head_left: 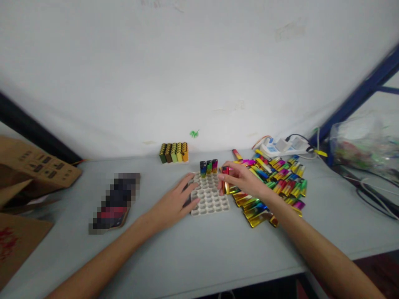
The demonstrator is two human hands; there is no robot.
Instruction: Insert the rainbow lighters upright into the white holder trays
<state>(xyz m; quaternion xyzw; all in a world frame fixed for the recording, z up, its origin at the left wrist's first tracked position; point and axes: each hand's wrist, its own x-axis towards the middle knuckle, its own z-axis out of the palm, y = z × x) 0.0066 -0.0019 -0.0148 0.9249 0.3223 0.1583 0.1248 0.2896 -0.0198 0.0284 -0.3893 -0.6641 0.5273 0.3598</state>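
Observation:
A white tray with rows of holes [210, 202] lies on the table, and three upright lighters [209, 167] stand along its far edge. My left hand [176, 201] rests at the tray's left side with its fingers spread, holding nothing. At the tray's right side my right hand [238, 178] grips a red and gold lighter [225, 183] upright between thumb and fingers. Just right of it is a loose pile of shiny multicoloured lighters [282, 182], lying flat and partly hidden by my right hand and forearm.
A block of upright lighters [174, 153] stands near the wall. A blurred phone-like object [116, 201] lies at the left, beside cardboard boxes [37, 162]. A white power strip [282, 146] with cables sits behind the pile; a plastic bag [364, 143] is at the right.

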